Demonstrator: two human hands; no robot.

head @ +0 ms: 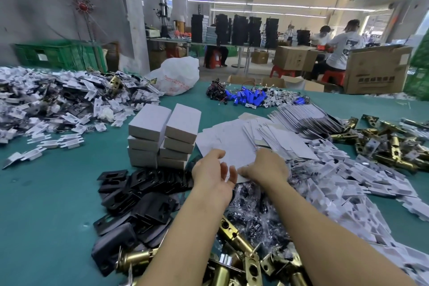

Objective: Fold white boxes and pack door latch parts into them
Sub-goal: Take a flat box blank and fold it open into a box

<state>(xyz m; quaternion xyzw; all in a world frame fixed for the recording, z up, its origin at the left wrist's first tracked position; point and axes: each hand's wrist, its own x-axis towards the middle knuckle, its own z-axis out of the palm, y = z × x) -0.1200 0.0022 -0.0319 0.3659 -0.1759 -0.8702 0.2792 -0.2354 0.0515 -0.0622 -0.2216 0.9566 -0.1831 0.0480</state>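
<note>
My right hand (264, 167) pinches box blank (232, 144) at near edge; my left hand (212, 169) loose, empty. Blank likely light, bendy.

Both bare forearms reach forward from the bottom edge and converge, so the hands sit close together, just apart. The left hand (212, 169) is turned palm toward the right, thumb up, fingers loosely bent. The right hand (264, 167) lies back-up, thumb pointing left, its fingers curled under and hidden
</note>
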